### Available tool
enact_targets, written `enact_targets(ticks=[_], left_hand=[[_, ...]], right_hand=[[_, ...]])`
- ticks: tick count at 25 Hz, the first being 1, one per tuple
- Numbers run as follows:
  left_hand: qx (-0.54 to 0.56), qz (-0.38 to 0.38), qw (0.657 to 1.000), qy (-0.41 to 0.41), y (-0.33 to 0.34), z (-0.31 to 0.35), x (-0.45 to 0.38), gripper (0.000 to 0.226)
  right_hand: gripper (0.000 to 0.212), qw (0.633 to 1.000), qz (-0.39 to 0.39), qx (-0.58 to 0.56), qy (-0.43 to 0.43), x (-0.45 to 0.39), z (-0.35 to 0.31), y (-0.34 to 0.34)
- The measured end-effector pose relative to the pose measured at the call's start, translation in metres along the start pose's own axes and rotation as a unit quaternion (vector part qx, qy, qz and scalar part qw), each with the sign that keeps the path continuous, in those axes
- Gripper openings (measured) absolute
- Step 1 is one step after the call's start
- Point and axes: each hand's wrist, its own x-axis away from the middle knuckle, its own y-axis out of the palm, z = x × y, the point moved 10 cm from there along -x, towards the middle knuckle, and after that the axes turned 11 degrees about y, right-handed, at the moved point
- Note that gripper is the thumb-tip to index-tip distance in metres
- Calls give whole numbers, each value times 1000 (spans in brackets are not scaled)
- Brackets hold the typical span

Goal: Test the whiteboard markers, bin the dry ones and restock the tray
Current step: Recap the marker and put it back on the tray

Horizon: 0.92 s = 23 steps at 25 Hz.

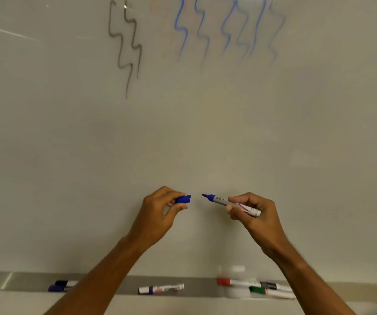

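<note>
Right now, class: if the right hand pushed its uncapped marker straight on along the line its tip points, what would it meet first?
Probably the blue cap pinched in the left hand: the marker in the right hand aims its tip leftward at it, though depth is unclear.

Blue cap (183, 198); blue-tipped marker (233, 203); grey, blue squiggles (205, 30).

Classroom or office, wall whiteboard (183, 133) with squiggles, metal marker tray (194, 287)
</note>
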Motion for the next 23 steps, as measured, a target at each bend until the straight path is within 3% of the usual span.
enact_targets(ticks=[7,17,20,23], left_hand=[[41,-74,989,-123,55,-30,57,22],[55,-157,976,-139,97,-28,87,19],[51,-180,973,-138,104,-27,92,18],[49,-185,970,-150,108,-27,99,17]], right_hand=[[15,996,-22,1,92,27,83,2],[14,990,-46,66,115,36,123,8],[14,984,-65,137,88,35,125,10],[18,955,-85,282,16,35,123,15]])
